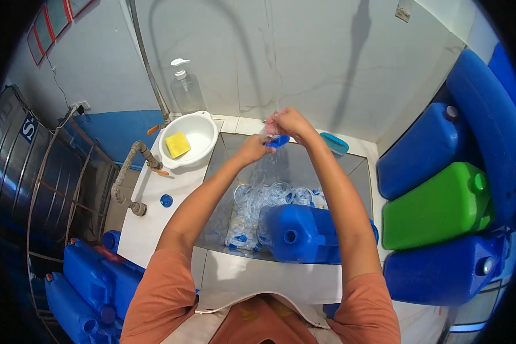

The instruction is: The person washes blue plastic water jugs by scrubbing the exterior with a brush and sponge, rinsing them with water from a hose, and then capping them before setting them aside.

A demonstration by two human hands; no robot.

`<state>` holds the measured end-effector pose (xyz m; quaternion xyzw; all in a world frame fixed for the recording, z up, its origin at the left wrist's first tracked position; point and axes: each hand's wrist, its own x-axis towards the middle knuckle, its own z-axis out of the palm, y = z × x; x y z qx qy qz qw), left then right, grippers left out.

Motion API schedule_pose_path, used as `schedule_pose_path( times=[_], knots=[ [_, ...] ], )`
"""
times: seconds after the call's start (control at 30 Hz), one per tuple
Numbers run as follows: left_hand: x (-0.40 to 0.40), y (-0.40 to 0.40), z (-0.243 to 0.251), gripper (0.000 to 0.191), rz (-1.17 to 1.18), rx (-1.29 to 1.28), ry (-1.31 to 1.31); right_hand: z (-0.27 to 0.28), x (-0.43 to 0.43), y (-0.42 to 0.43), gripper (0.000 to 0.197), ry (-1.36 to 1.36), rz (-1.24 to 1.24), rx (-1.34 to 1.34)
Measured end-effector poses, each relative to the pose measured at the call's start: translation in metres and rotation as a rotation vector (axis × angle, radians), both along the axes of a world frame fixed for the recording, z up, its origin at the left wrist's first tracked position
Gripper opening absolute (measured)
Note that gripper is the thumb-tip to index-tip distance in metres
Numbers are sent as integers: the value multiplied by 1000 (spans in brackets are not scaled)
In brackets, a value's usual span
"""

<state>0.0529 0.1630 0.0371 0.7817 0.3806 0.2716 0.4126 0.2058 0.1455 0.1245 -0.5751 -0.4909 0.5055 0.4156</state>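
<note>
My left hand (pixel 255 148) holds a small blue plastic piece (pixel 277 141), probably a cap, over the tiled sink (pixel 217 202). Just above and beside it is my right hand (pixel 290 124), its fingers curled under a thin stream of water; whether it grips something is hidden. Water splashes down from both hands into the basin. Below them lies a heap of clear ring-shaped pieces with blue bits (pixel 279 193). A blue plastic jerrycan (pixel 301 234) rests on its side in the sink, its uncapped mouth showing, partly behind my right forearm.
A white basin (pixel 203 144) with a yellow sponge (pixel 177 145) stands left of the sink, near a pump bottle (pixel 187 92), pipe (pixel 122 180) and blue cap (pixel 166 200). A teal brush (pixel 334 143) lies behind. Blue jerrycans (pixel 438 271) and a green one (pixel 434 208) line the right.
</note>
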Motion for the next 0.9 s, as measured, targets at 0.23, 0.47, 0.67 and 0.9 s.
schedule_pose_path(
  times=[0.23,0.47,0.67,0.9],
  knots=[
    [-45,-10,-13,28,-169,914,308,-73,8,-47,30,-1221,278,946],
    [-87,-67,-16,33,219,700,151,-103,13,-78,27,-1191,185,729],
    [-206,-96,-46,34,479,499,746,-100,-6,-78,28,-1098,85,851],
    [-261,-113,-72,38,729,347,863,-102,-8,-75,38,-1004,138,899]
  ],
)
